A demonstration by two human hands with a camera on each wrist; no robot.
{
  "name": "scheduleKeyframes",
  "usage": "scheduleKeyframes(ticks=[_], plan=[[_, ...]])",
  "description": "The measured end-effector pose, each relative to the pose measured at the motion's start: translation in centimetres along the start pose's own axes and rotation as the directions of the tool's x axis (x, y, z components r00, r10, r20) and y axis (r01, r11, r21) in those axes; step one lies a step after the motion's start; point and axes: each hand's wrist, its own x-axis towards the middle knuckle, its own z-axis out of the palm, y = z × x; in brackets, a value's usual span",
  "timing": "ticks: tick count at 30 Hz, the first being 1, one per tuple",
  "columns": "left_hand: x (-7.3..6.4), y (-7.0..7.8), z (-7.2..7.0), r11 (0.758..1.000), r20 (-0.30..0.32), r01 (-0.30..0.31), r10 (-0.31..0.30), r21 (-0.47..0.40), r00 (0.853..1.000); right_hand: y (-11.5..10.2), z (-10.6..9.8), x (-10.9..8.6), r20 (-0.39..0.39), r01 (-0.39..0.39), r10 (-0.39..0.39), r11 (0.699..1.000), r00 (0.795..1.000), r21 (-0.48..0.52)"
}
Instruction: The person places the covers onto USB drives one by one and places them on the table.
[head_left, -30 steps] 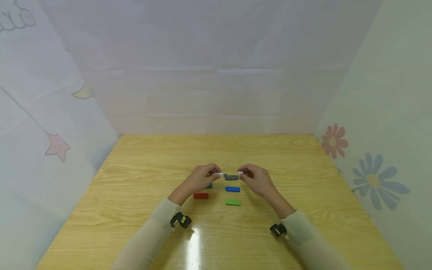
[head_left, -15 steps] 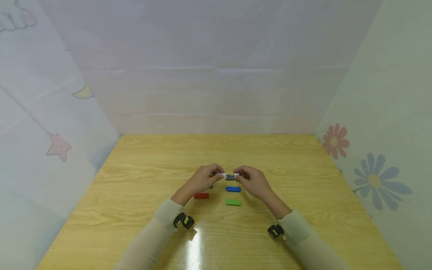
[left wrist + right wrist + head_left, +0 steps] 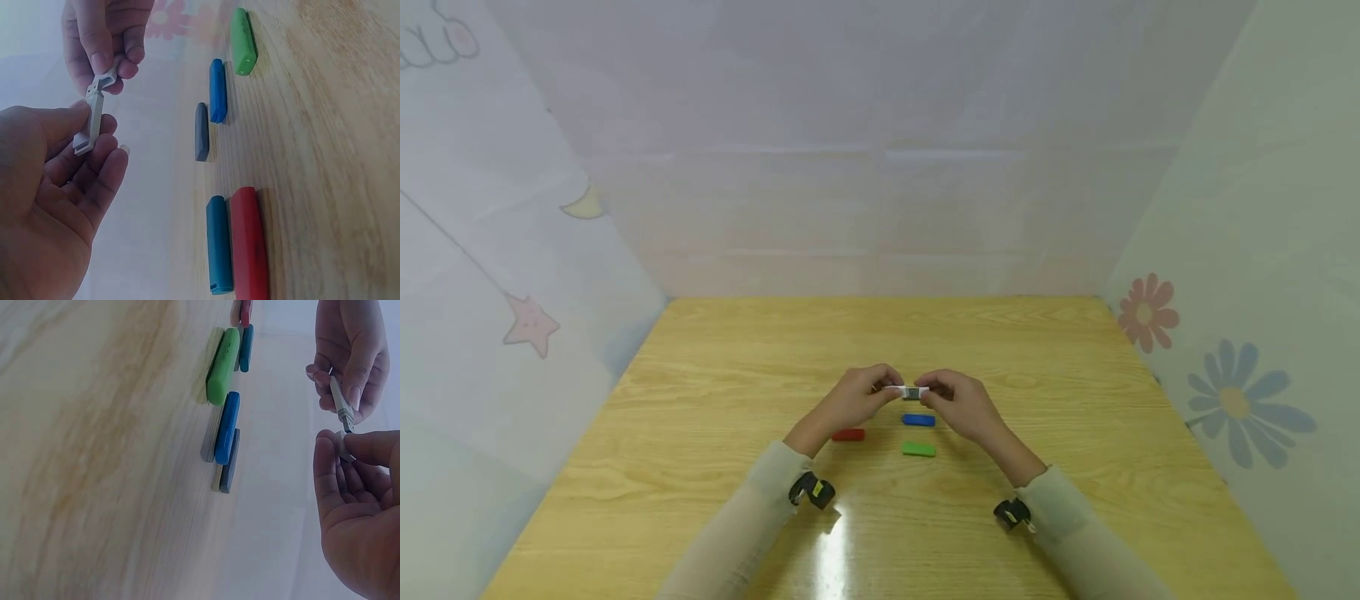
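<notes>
Between thumb and fingers, my left hand point(image 3: 859, 398) pinches a white USB flash drive point(image 3: 92, 122). Its metal plug point(image 3: 94, 88) is bare and points toward my right hand point(image 3: 961, 404). That hand pinches a small white cap point(image 3: 108, 79), held right at the plug's tip. In the right wrist view the cap point(image 3: 344, 447) lines up roughly with the drive point(image 3: 339, 399), and a short stretch of plug shows between them. Both hands are raised above the table, and fingers partly hide both pieces.
On the wooden table point(image 3: 730, 350) lie several small stick-shaped pieces: a grey one point(image 3: 201, 132), a blue one point(image 3: 918, 420), a green one point(image 3: 918, 449), a red one point(image 3: 848, 435) and a teal one point(image 3: 219, 244). Patterned cloth walls point(image 3: 880, 225) stand behind and at both sides.
My right hand has moved left with the cap, and my left hand slightly right with the drive. The gap between cap and plug has narrowed.
</notes>
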Motion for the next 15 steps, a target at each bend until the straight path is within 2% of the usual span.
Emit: scheduleKeyframes(ticks=[7,15], plan=[[-0.09,0.01,0.1,1.0,0.01,0.012,-0.012,0.001,1.0,0.01,0.25,-0.04,0.015,-0.003,0.003,1.0,1.0,0.006],[0.03,-0.12,0.01,1.0,0.017,-0.003,0.003,0.01,1.0,-0.02,0.24,0.14,0.015,0.005,-0.005,1.0,1.0,-0.003]])
